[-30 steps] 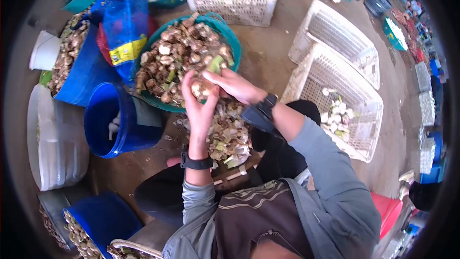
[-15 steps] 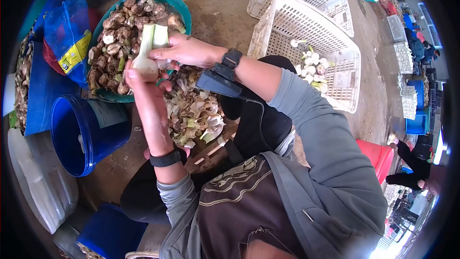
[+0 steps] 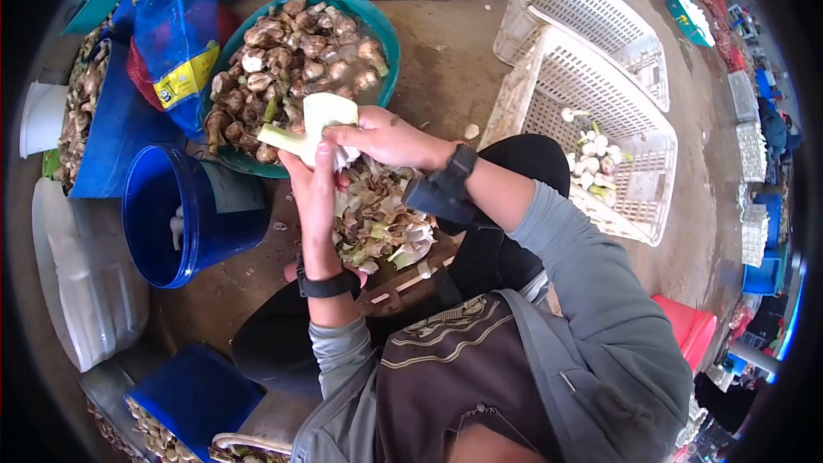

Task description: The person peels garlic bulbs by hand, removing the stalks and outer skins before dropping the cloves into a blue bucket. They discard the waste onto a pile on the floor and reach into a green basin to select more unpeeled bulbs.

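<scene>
A pale bulb with a thick green-white stem [image 3: 290, 141] is in both my hands, in front of the green tub's near rim. A broad pale layer [image 3: 331, 111] stands out from it, under the thumb of my right hand [image 3: 381, 135]. My left hand [image 3: 314, 184] is closed around the bulb from below, its thumb near my right fingers. The green tub [image 3: 393, 51] behind holds many brown, dirty bulbs [image 3: 279, 60]. Beneath my hands lies a heap of peeled skins [image 3: 381, 223]. Parts of my fingers are hidden behind the bulb.
To the right stand white crates [image 3: 660, 197], the nearer holding peeled bulbs [image 3: 596, 159]. A blue bucket [image 3: 184, 266] with something white inside is on the left, below a blue mesh bag [image 3: 176, 26]. A red bucket [image 3: 690, 326] sits at the right.
The bulb has been turned so its stem points left, and a pale layer now stands apart from it. The view has shifted, so the surroundings appear farther right and lower.
</scene>
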The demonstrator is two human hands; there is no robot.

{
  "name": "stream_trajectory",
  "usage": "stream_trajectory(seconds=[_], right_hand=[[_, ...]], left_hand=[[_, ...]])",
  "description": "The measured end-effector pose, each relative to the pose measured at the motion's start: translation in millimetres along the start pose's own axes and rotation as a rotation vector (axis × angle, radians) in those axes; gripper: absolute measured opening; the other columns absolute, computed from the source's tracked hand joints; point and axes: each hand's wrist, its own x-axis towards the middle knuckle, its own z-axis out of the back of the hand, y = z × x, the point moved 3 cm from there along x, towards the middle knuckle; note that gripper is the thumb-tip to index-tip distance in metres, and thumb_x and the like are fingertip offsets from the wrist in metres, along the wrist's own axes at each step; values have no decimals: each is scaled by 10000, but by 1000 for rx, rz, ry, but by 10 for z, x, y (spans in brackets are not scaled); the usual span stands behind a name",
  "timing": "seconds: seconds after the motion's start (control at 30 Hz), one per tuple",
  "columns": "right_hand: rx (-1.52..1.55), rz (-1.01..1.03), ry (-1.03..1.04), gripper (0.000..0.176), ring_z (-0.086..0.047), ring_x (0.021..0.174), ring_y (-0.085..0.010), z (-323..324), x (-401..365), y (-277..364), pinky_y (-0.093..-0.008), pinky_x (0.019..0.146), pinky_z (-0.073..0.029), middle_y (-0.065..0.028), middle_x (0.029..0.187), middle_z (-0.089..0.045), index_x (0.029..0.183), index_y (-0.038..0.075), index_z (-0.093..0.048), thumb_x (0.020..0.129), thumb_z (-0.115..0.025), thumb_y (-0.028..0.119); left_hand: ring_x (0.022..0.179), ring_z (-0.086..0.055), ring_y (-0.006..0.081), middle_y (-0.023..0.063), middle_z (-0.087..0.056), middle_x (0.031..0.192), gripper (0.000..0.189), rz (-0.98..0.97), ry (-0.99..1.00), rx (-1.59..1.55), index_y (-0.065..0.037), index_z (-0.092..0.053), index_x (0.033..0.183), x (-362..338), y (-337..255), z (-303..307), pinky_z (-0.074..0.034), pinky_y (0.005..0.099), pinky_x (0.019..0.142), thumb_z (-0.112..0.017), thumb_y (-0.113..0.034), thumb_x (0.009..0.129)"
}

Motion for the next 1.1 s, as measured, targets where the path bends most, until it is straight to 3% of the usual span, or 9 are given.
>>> stream_trajectory(seconds=[0.07,0.2,0.33,0.4,0.57,0.73,0.87,0.93,1.1], right_hand=[[-152,45,17,286,-581,883,-130,46,56,-20,-282,790,-460,-72,979,-629,1093,-8,-566,929,-489,213],[635,-76,-110,284,-604,955,-217,137,95,-51,-349,858,-464,-119,1032,-620,1088,8,-525,943,-441,238],[973,-117,0,254,-598,867,-191,211,94,-42,-334,790,-446,-66,866,-624,966,131,-538,967,-353,305],[783,-145,-304,283,-545,687,-139,280,114,-129,-279,640,-420,-25,725,-563,886,130,-518,974,-331,323],[236,-6,-228,277,-463,599,-89,46,70,11,-230,574,-369,1,658,-500,889,75,-486,977,-342,294],[779,182,-268,217,-434,613,-76,522,100,253,-223,582,-355,19,662,-461,914,73,-488,955,-382,257],[-752,295,-147,289,-565,672,-159,810,221,-479,-303,595,-466,-37,715,-564,891,92,-570,920,-427,341],[-1552,-104,299,256,-617,744,-232,315,16,-329,-361,621,-505,-64,791,-622,887,124,-618,862,-512,356],[-958,205,-93,173,-602,629,-318,-165,268,-79,-408,541,-472,-116,691,-607,931,105,-550,845,-541,255]], left_hand=[[530,-465,80,60,-540,884,528,-19,-66,-12,-54,-318,1244,36,87,5,-340,184,408,-492,-421,906],[575,-426,51,38,-537,974,496,15,-42,-266,-113,-337,1266,30,-15,-22,-286,166,409,-484,-426,910],[777,-528,63,26,-550,1036,643,47,494,-666,-63,-361,1288,79,49,32,-398,170,576,-573,-477,844],[915,-537,105,34,-544,1112,513,51,316,-508,-29,-416,1291,85,22,-49,-426,240,780,-513,-363,913],[991,-550,148,76,-573,1110,376,124,-128,-368,2,-479,1196,127,374,-10,-445,306,855,-449,-284,953],[932,-596,220,99,-596,1041,310,303,-286,-923,-14,-506,1106,177,559,297,-536,368,801,-408,-269,959],[936,-592,227,73,-596,1053,286,328,-304,-1026,-62,-517,1114,209,540,458,-545,377,758,-401,-271,956],[937,-592,227,80,-596,1048,295,333,-287,-1043,-52,-517,1111,228,511,428,-547,375,752,-406,-275,954],[966,-589,225,88,-594,1078,283,301,-249,-988,-43,-513,1123,223,559,363,-525,354,805,-393,-238,957]])
